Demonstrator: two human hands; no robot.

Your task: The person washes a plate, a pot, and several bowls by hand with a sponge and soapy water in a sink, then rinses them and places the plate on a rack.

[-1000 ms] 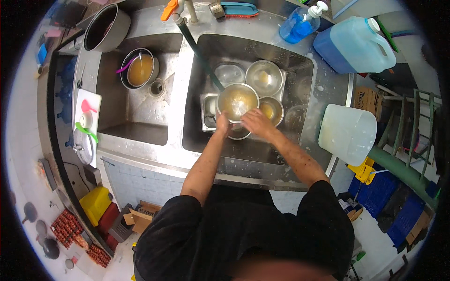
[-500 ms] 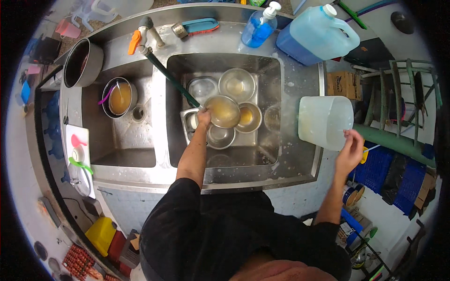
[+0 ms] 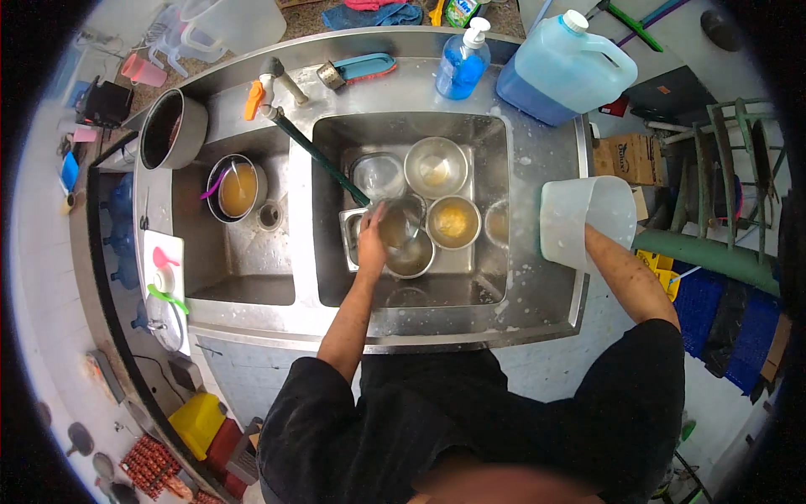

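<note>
My left hand (image 3: 372, 242) is closed on the rim of a metal bowl (image 3: 395, 225) in the right-hand sink basin, beside the end of a dark green hose (image 3: 323, 164). That bowl overlaps another metal bowl (image 3: 413, 259). Close by stand a bowl holding yellowish liquid (image 3: 453, 223) and a wide metal bowl (image 3: 436, 168). A clear dish (image 3: 377, 175) and a square metal pan (image 3: 353, 239) lie at the left of the basin. My right forearm (image 3: 625, 273) reaches into a translucent plastic bin (image 3: 564, 223) at the counter's right end; the fingers are hidden inside.
Behind the basin stand a blue soap pump bottle (image 3: 462, 71) and a big jug of blue liquid (image 3: 558, 71). The left basin has a pot of cloudy liquid (image 3: 238, 191); a deep pot (image 3: 174, 130) sits at its back corner. The orange-handled tap (image 3: 254, 99) is behind the divider.
My right hand has gone from the bin's outer edge to inside it. The left hand has lowered its bowl toward the others, and the bowl with yellowish liquid is less covered.
</note>
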